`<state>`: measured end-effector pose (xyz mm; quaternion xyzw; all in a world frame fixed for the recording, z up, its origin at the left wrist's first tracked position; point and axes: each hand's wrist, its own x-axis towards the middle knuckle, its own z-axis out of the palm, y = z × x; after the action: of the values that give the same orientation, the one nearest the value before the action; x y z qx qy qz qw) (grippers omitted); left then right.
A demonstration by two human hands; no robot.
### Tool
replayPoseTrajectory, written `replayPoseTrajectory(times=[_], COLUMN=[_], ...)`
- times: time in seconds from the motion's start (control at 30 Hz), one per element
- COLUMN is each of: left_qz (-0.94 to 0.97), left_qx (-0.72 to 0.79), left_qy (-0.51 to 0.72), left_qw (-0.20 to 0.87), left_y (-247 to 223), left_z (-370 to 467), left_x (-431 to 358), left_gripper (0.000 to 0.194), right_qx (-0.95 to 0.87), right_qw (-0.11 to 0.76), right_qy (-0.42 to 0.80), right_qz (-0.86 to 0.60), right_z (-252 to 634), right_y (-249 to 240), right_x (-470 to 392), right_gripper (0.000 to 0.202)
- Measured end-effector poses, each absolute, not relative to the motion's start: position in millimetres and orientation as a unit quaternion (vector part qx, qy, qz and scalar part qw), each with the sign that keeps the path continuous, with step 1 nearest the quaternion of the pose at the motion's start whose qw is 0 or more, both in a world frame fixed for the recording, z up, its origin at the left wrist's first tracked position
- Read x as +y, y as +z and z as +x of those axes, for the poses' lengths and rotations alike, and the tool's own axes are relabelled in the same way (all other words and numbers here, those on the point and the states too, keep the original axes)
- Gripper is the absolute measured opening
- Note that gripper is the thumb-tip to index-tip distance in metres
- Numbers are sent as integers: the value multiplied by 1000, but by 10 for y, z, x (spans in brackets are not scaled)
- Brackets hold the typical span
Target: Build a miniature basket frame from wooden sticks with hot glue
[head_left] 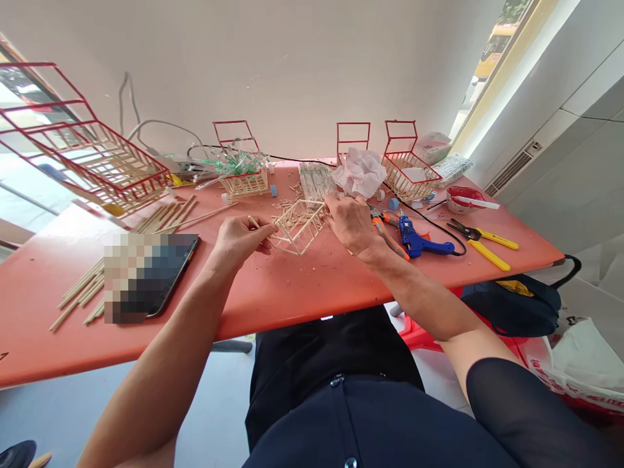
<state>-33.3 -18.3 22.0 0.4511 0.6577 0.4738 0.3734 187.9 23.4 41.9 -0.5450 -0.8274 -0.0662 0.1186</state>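
Note:
A small open frame of pale wooden sticks (298,251) is held between both hands just above the orange table. My left hand (236,240) is closed on its left end, thumb and fingers pinching around a stick. My right hand (350,222) grips the frame's upper right corner, its fingertips partly hidden behind the hand. Short wooden offcuts (287,218) lie scattered behind the frame. Close by my right hand are orange-grey pliers (390,239) and a blue glue gun (419,240).
Yellow-handled pliers (487,244) and a red bowl (463,201) lie right. Small red-handled stick baskets (244,185) line the back; a larger stick cart (112,169) stands left. A phone (170,279) lies by loose sticks (80,292). Crumpled pink-white plastic (359,172) sits behind my right hand.

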Motion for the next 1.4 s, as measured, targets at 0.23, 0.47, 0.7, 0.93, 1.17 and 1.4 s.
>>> replayPoseTrajectory(times=[0.23, 0.47, 0.7, 0.93, 1.17, 1.4], left_qz=[457, 460, 463, 468, 435, 354], left_qx=[657, 661, 669, 668, 672, 674], left_qy=[465, 461, 455, 456, 485, 595], left_qw=[378, 373, 362, 356, 354, 258], left_y=[227, 210, 246, 223, 321, 551], left_z=[-313, -325, -299, -370, -417, -668], left_x=[-182, -189, -205, -186, -209, -314], left_gripper=[16, 21, 21, 17, 8, 8], right_qx=[-825, -828, -831, -814, -736, -731], right_qw=[116, 110, 114, 142, 221, 187], right_qy=[-72, -68, -68, -63, -65, -41], right_qz=[-549, -545, -540, -560, -636, -655], right_z=[1849, 1834, 1839, 1893, 2169, 2210], right_y=[427, 442, 423, 438, 570, 549], right_x=[199, 175, 188, 262, 410, 472], right_gripper=[32, 38, 36, 36, 32, 30])
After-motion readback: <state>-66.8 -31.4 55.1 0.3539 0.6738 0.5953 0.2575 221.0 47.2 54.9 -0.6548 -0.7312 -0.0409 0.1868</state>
